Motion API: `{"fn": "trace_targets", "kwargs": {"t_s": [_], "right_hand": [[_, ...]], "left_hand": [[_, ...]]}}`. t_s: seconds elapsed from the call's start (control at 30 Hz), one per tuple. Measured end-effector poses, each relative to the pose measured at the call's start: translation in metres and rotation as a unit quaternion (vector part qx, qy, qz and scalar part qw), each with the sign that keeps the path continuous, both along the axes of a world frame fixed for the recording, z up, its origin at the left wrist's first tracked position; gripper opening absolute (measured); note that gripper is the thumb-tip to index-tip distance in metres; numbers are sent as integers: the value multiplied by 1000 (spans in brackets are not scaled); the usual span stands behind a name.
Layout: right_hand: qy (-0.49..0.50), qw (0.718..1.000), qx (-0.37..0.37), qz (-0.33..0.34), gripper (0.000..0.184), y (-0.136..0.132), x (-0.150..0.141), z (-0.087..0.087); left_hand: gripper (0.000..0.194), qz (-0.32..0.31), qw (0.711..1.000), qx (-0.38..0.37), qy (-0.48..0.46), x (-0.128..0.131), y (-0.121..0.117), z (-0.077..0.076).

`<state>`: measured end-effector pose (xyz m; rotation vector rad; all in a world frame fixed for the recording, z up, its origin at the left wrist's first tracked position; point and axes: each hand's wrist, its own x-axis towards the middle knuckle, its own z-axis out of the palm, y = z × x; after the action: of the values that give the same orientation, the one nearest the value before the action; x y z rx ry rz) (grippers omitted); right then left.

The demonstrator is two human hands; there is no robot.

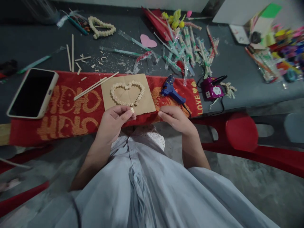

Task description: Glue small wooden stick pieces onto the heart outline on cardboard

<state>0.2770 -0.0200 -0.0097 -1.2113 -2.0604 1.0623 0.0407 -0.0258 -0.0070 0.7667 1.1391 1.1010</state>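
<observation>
My left hand [116, 118] is closed in a pinch on a small pale wooden stick piece [132, 110], near the lower edge of a brown paper sheet [149, 98]. On that paper lies a heart outline [114, 96] built from short pieces of pale stick. My right hand [174, 117] is at the front edge of the red towel [90, 126], thumb and forefinger pressed together; anything between them is too small to make out. Beyond it a blue glue gun [171, 90] lies on the towel, its cord running toward the right.
A phone [32, 93] lies at the left, beside two long chopsticks [95, 86]. Stick bits [82, 58] litter the dark table. Farther back are a second heart frame [101, 28], a pink paper heart [148, 41], wrapped stick bundles [187, 41] and a purple device [212, 89].
</observation>
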Motion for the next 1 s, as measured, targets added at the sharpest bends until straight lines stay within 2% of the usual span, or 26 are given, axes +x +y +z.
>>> {"fn": "trace_targets", "kwargs": {"t_s": [0.1, 0.13, 0.2, 0.27, 0.37, 0.43, 0.47, 0.53, 0.63, 0.7, 0.77, 0.87, 0.93, 1.0], "right_hand": [[-52, 998, 23, -18, 23, -6, 15, -3], [-64, 997, 32, -42, 15, -6, 21, -2], [-94, 989, 56, -104, 12, -3, 35, 1], [-151, 970, 98, -164, 12, 4, 46, 4], [-280, 918, 160, -233, 21, 20, 54, 1], [-346, 892, 161, -242, 34, 29, 53, -4], [-365, 888, 150, -235, 40, 33, 51, -6], [-383, 889, 125, -216, 48, 40, 48, -11], [-385, 895, 101, -201, 44, 49, 47, -17], [-354, 908, 86, -206, 35, 56, 52, -21], [-282, 928, 65, -234, 28, 62, 61, -27], [-91, 952, 16, -292, 27, 66, 78, -33], [57, 949, -27, -308, 36, 63, 86, -33], [169, 931, -62, -316, 44, 56, 89, -28]], "left_hand": [[32, -7, 1000, -7, 2, 3, 2, 0], [32, -9, 1000, -8, 0, 4, 2, 0], [33, -16, 1000, -9, -1, 7, 3, 0], [35, -29, 1000, -7, 0, 10, 4, 0], [39, -46, 999, -6, 4, 15, 5, -1], [41, -45, 999, -10, 4, 18, 6, -1], [42, -42, 999, -14, 5, 19, 7, -1], [45, -40, 999, -18, 8, 21, 8, 1], [49, -42, 999, -13, 10, 24, 9, 2], [50, -43, 999, -10, 7, 25, 9, 2], [49, -44, 999, -12, 4, 25, 10, 2], [48, -45, 999, -16, 0, 27, 11, 1], [49, -39, 999, -19, -12, 29, 13, 1], [50, -28, 999, -25, -37, 32, 16, 1]]}}
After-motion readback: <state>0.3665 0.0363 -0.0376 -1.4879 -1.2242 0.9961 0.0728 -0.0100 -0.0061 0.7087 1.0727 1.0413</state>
